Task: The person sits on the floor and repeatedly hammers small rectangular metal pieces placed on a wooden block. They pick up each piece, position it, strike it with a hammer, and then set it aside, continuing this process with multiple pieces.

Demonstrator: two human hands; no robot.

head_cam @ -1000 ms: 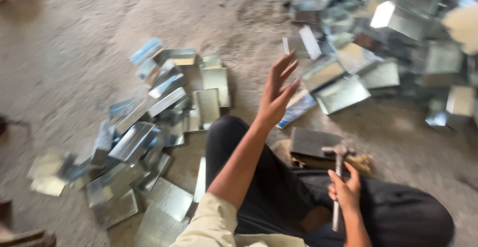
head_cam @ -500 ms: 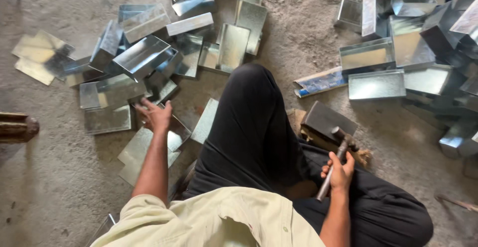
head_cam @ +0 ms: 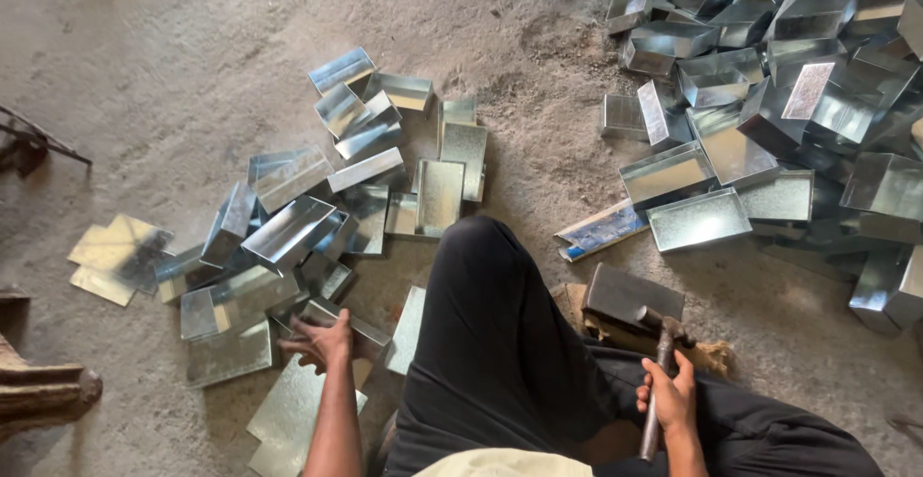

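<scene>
Metal tray [head_cam: 341, 328] lies on the floor [head_cam: 173, 73] at the near edge of the left-hand pile, its long axis running left to right, just left of the black-trousered knee [head_cam: 481, 275]. Left hand [head_cam: 322, 342] is on it — fingers curled over its edge in a closed grip. Right hand [head_cam: 670, 400] is well apart on the other side of the leg, wrapped tight round a hammer [head_cam: 659, 371] whose head rests by a dark metal block [head_cam: 630, 294].

A metalworking workshop: folded sheet-metal trays [head_cam: 697, 219] heaped on a dusty concrete floor [head_cam: 173, 44].
</scene>
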